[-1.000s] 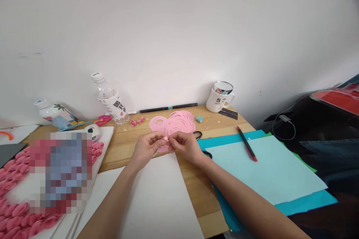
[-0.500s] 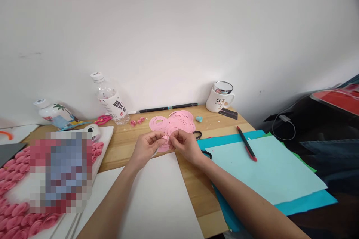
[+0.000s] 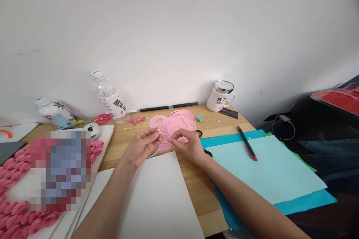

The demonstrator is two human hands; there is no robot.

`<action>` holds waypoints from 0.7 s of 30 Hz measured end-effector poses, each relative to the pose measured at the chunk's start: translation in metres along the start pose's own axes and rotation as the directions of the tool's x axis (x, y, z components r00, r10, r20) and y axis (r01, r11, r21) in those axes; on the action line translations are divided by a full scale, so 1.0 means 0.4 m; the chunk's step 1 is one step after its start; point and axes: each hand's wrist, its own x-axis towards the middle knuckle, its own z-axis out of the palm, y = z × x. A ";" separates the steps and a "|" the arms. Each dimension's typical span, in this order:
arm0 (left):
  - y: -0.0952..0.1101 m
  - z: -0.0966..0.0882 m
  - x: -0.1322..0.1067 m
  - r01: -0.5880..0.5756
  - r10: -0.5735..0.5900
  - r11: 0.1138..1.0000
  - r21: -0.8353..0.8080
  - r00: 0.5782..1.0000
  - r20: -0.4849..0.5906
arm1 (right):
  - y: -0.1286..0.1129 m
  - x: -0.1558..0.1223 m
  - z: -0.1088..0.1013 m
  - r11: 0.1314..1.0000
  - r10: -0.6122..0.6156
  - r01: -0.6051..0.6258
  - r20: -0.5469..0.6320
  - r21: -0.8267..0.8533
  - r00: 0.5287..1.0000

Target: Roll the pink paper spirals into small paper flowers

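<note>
Between the thumb and fingers of my left hand (image 3: 143, 145) is a small rolled pink paper strip (image 3: 158, 131). My right hand (image 3: 187, 145) pinches to the right of it, seemingly on the strip's loose end, though the pink paper behind makes this hard to make out. Behind both hands lies a pile of pink paper spirals (image 3: 179, 124). Scissors with black handles (image 3: 208, 153) are partly covered by my right hand and wrist. White board (image 3: 157, 194) lies beneath my forearms.
A water bottle (image 3: 112, 101) and a mug (image 3: 220, 97) stand by the wall, with a black pen (image 3: 168, 107) between them. Small pink rolls (image 3: 137, 120) lie near the bottle. Blue paper sheets (image 3: 269, 168) carry a red-black pen (image 3: 247, 143). Pink paper roses (image 3: 17, 209) cover a board at left.
My hands have moved apart: the left has shifted left with the rolled pink strip, while the right has stayed near the pile, its fingers still pinched.
</note>
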 end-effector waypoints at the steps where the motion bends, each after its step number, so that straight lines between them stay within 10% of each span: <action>1: -0.002 0.000 0.000 0.022 -0.022 1.000 0.006 1.000 0.007 | 0.001 0.000 0.002 0.997 -0.073 0.071 -0.034 -0.038 0.997; 9: -0.010 0.011 -0.008 0.104 -0.116 0.980 0.167 0.991 0.065 | 0.000 0.001 0.002 0.920 -0.369 0.353 -0.077 -0.172 0.926; 21: -0.011 0.018 -0.010 0.134 -0.163 0.971 0.198 0.977 0.136 | -0.001 0.000 0.005 0.885 -0.437 0.425 -0.021 -0.192 0.899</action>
